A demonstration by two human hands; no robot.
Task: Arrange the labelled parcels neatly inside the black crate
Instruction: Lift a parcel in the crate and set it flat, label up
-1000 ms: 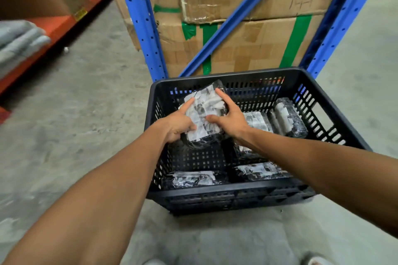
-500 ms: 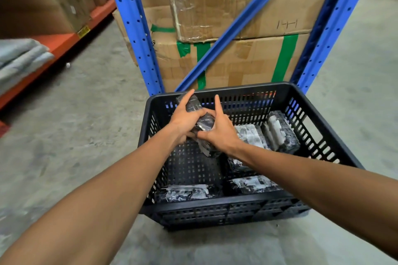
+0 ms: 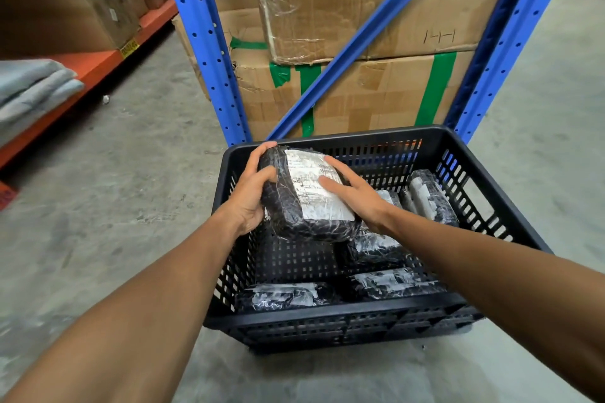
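— Parcel (image 3: 306, 196) first: where is it?

— Held above the black crate (image 3: 330, 321), over its far-left part, label side up and tilted toward the camera. It is a black, plastic-wrapped bundle with a white label (image 3: 316, 188) across its top.

— And the hands?

— Both grip it. The left hand (image 3: 250, 196) wraps the left edge, thumb on the upper face, fingers curled over the far corner. The right hand (image 3: 355, 195) lies flat on the label with its fingers spread, the palm at the parcel's right edge. Both forearms reach in from the near side, bare.

— What room is there inside?

— The left half of the crate floor under the held parcel is bare slotted plastic. The right half is taken up.

— How many parcels in all?

— Five that I can count. One in the hands; four in the crate: one along the near wall at the left (image 3: 284, 296), one beside it at the near right (image 3: 393, 281), one in the middle right, partly hidden by the right wrist (image 3: 376, 247), and one leaning at the far right wall (image 3: 429, 196).

— Around the crate?

— It sits on a grey concrete floor (image 3: 131, 190), its far rim close to two blue rack uprights (image 3: 209, 42) with a diagonal brace, and stacked cardboard boxes (image 3: 376, 10) behind them. An orange shelf (image 3: 98, 65) runs off to the left.
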